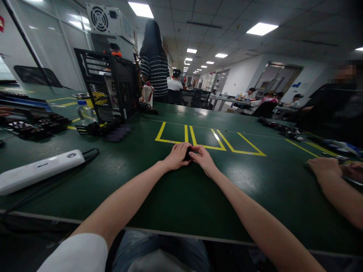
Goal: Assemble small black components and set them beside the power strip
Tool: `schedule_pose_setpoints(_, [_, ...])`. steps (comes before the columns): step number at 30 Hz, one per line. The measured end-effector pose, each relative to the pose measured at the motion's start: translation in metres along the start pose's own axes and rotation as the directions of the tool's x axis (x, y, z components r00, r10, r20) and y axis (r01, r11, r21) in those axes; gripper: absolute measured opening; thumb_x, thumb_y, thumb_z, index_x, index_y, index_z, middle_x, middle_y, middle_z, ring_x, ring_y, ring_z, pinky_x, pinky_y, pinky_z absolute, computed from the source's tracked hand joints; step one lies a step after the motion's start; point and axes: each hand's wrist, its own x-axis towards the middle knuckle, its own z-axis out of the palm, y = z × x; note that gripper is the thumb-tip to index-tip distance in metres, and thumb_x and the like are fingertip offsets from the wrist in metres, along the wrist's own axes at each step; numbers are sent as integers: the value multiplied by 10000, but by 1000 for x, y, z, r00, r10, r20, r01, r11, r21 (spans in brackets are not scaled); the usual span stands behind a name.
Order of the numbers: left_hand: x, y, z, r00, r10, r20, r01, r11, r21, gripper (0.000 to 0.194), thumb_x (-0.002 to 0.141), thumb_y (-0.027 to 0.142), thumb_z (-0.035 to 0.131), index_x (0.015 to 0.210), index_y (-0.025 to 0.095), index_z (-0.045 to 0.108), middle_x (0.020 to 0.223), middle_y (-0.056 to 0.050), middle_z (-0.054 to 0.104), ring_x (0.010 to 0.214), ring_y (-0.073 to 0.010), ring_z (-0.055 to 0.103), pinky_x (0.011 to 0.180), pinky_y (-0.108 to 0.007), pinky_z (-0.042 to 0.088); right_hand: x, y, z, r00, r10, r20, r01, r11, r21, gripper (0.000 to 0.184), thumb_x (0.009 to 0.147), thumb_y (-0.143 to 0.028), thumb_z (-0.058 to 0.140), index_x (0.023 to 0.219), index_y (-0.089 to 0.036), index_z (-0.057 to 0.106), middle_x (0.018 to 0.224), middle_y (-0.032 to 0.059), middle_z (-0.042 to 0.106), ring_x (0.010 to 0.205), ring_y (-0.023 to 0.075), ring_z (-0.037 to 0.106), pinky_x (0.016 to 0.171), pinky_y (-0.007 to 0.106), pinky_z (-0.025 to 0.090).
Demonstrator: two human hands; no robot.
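Note:
A small black object (187, 154) sits between my two hands, low over the green table; its kind cannot be made out. My left hand (177, 155) wraps round it from the left, fingers closed over its top and near side. From the right, the fingertips of my right hand (203, 158) press against it, thumb and forefinger bent together. Most of the object is hidden by my fingers. Just beyond my hands, yellow tape (205, 147) marks several box outlines on the green table (170, 204).
A white power strip (42, 170) with a black cable lies at left. Behind it stand a water bottle (85, 113) and an open computer case (110, 83) topped by a power supply (109, 19). At right, a co-worker's hands (326, 168) rest near metal parts.

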Motion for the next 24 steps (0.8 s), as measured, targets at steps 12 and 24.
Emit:
schedule_pose_setpoints(12, [0, -2, 1, 1000, -4, 0, 4, 1000, 12, 556, 667, 236, 554, 1147, 198, 276, 1142, -87, 412, 1101, -233, 376, 933, -422, 279, -4, 1, 0, 992, -98, 84, 96, 995, 25, 305, 637, -284, 625, 909, -221, 500, 970, 9, 533, 873, 144, 558, 814, 318, 447])
schedule_pose_setpoints(24, [0, -5, 4, 1000, -3, -12, 3, 1000, 14, 554, 663, 247, 558, 1143, 194, 286, 1128, -83, 417, 1092, -231, 377, 936, -407, 275, -1, 1, -1, 996, -58, 71, 61, 997, -36, 308, 675, -301, 589, 958, -208, 512, 989, 31, 554, 880, 161, 556, 804, 337, 441])
